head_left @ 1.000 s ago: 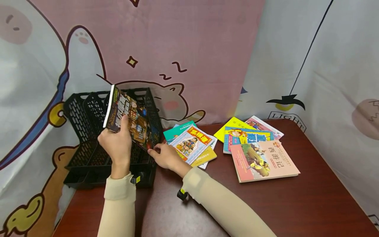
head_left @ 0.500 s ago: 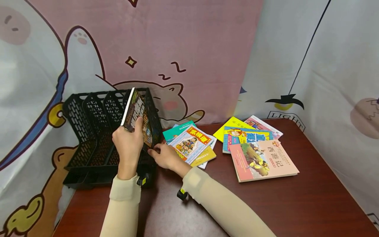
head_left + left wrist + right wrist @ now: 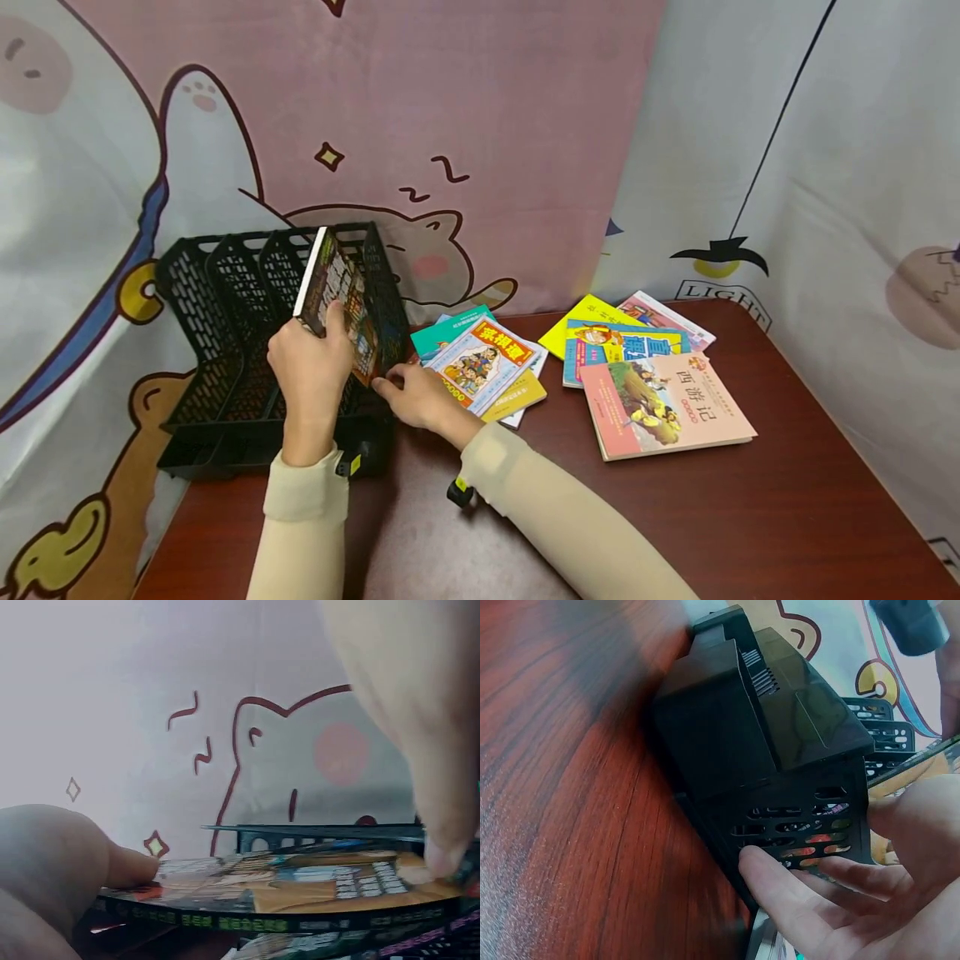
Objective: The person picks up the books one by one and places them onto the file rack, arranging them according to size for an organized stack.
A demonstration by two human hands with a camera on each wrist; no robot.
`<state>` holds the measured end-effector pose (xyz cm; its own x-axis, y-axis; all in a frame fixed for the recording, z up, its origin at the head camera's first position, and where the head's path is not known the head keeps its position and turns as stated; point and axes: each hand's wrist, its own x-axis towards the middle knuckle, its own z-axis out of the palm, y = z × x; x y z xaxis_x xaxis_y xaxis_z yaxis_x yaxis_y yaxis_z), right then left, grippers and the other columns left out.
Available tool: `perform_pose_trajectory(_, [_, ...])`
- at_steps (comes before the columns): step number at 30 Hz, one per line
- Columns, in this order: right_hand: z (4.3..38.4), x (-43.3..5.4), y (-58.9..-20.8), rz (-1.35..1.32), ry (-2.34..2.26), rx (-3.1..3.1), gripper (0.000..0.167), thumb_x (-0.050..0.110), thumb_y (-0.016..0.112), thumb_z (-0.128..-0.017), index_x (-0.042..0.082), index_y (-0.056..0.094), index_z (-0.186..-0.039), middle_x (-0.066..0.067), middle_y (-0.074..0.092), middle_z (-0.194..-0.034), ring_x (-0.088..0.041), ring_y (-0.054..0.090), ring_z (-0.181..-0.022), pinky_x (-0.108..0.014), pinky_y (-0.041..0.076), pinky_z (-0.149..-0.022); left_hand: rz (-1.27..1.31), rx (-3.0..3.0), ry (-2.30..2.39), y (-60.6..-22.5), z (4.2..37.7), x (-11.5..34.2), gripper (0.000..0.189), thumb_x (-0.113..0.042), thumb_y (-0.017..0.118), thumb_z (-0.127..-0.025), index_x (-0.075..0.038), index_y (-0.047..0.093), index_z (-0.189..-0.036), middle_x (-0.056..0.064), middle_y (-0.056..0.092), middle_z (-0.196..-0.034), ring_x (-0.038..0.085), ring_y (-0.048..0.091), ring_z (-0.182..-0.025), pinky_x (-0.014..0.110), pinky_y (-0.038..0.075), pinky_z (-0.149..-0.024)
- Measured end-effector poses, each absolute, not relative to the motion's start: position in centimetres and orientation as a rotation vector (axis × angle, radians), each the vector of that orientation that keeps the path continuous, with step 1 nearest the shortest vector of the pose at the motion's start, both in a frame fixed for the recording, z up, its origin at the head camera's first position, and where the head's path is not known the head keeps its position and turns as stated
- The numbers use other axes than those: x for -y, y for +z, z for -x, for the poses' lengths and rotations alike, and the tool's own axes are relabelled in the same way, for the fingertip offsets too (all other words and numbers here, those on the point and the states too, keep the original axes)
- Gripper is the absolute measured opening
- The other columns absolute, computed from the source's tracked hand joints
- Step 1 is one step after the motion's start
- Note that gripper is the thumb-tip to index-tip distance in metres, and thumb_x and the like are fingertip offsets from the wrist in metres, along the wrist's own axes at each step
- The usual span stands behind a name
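Observation:
In the head view, my left hand grips a dark, thick comic book, thumb on its colourful cover. The book tilts over the rightmost compartment of a black file rack. The left wrist view shows the book's dark spine and glossy cover, with thumb and fingers at opposite ends. My right hand is at the rack's right side. In the right wrist view, that hand pinches the slotted side panel, fingers outside, thumb at its front edge. Colours show through the slots. The book's lower end is partly hidden.
Right of the rack lies a pile of thin books, a white-and-orange one on top. Farther right, several more overlap, with a pink book in front. All lie on a reddish-brown table. A printed cloth hangs behind.
My left hand first carried the book rightward and more upright over the rack's right compartment, then shifted slightly back left with it. My right hand stays at the rack's side.

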<state>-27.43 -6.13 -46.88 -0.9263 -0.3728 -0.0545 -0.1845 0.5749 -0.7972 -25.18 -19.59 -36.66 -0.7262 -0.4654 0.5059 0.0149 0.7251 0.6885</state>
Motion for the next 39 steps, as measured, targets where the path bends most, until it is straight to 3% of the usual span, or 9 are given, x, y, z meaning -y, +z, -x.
perform_pose_trajectory(8, [27.4, 6.1, -46.8, 0.455, -1.268, -2.589, 0.051, 0.053, 0.056, -0.114, 0.014, 0.073, -0.143, -0.012, 0.077, -0.137, -0.029, 0.072, -0.127, -0.045, 0.060, -0.103, -0.407, 2.415, -1.036, -37.5, 25.8, 19.6, 0.061, -0.052, 0.065, -0.108, 0.007, 0.076, -0.103, 0.031, 0.077, -0.099, 0.049, 0.073, -0.086, 0.055, 0.055, -0.072])
perform_pose_trajectory(12, [27.4, 6.1, -46.8, 0.463, -1.272, -2.586, 0.054, 0.051, 0.057, -0.114, 0.012, 0.070, -0.148, -0.015, 0.074, -0.145, -0.032, 0.070, -0.134, -0.048, 0.059, -0.108, -0.350, 2.460, -1.126, -38.6, 26.7, 19.5, 0.055, -0.046, 0.060, -0.111, 0.007, 0.074, -0.118, 0.035, 0.076, -0.115, 0.052, 0.073, -0.107, 0.065, 0.056, -0.089])
perform_pose_trajectory(18, [27.3, 6.0, -46.9, 0.488, -1.244, -2.602, 0.055, 0.054, 0.051, -0.115, 0.015, 0.069, -0.149, -0.015, 0.073, -0.146, -0.032, 0.069, -0.136, -0.049, 0.058, -0.109, -0.266, 2.539, -1.273, -40.1, 27.9, 19.6, 0.052, -0.042, 0.047, -0.116, 0.006, 0.070, -0.117, 0.034, 0.071, -0.124, 0.047, 0.068, -0.119, 0.065, 0.053, -0.102])
perform_pose_trajectory(22, [27.9, 6.4, -48.0, 0.507, -1.237, -2.624, 0.059, 0.057, 0.049, -0.115, 0.013, 0.069, -0.148, -0.016, 0.073, -0.145, -0.031, 0.070, -0.134, -0.047, 0.058, -0.108, -0.220, 2.588, -1.470, -40.6, 28.3, 19.7, 0.062, -0.046, 0.039, -0.119, 0.008, 0.063, -0.139, 0.032, 0.063, -0.145, 0.046, 0.061, -0.136, 0.062, 0.048, -0.117])
perform_pose_trajectory(27, [28.0, 6.4, -48.0, 0.506, -1.244, -2.621, 0.063, 0.057, 0.050, -0.115, 0.008, 0.066, -0.151, -0.017, 0.072, -0.147, -0.032, 0.069, -0.136, -0.048, 0.058, -0.110, -0.167, 2.549, -1.684, -41.0, 28.9, 19.8, 0.055, -0.045, 0.035, -0.120, 0.003, 0.058, -0.136, 0.014, 0.057, -0.107, 0.032, 0.056, -0.105, 0.044, 0.048, -0.095])
perform_pose_trajectory(29, [27.5, 6.1, -47.0, 0.485, -1.256, -2.587, 0.062, 0.054, 0.050, -0.115, 0.008, 0.064, -0.154, -0.017, 0.070, -0.150, -0.033, 0.068, -0.138, -0.049, 0.058, -0.111, -0.155, 2.546, -1.708, -40.9, 28.9, 19.8, 0.052, -0.043, 0.036, -0.120, 0.001, 0.056, -0.139, 0.012, 0.056, -0.108, 0.030, 0.056, -0.106, 0.043, 0.049, -0.097])
perform_pose_trajectory(31, [27.4, 6.0, -47.0, 0.482, -1.257, -2.588, 0.061, 0.056, 0.051, -0.115, 0.011, 0.065, -0.154, -0.016, 0.072, -0.149, -0.032, 0.069, -0.136, -0.047, 0.059, -0.108, -0.149, 2.543, -1.671, -40.6, 28.7, 19.7, 0.052, -0.042, 0.040, -0.120, -0.001, 0.055, -0.147, 0.018, 0.064, -0.124, 0.034, 0.062, -0.118, 0.049, 0.054, -0.106])
perform_pose_trajectory(34, [27.3, 5.9, -47.1, 0.492, -1.276, -2.571, 0.055, 0.056, 0.052, -0.114, 0.014, 0.072, -0.144, -0.011, 0.081, -0.127, -0.027, 0.076, -0.117, -0.041, 0.061, -0.095, -0.131, 2.477, -1.561, -39.6, 27.8, 19.4, 0.055, -0.041, 0.048, -0.118, -0.010, 0.050, -0.164, 0.022, 0.061, -0.156, 0.037, 0.062, -0.140, 0.058, 0.051, -0.120])
perform_pose_trajectory(39, [27.1, 5.4, -47.1, 0.521, -1.337, -2.506, 0.042, 0.050, 0.058, -0.114, 0.015, 0.077, -0.127, -0.001, 0.077, -0.075, -0.015, 0.072, -0.067, -0.031, 0.054, -0.068, -0.042, 2.205, -1.390, -37.4, 25.9, 18.6, 0.043, -0.036, 0.058, -0.116, -0.015, 0.067, -0.153, 0.009, 0.070, -0.153, 0.023, 0.070, -0.138, 0.042, 0.057, -0.115])
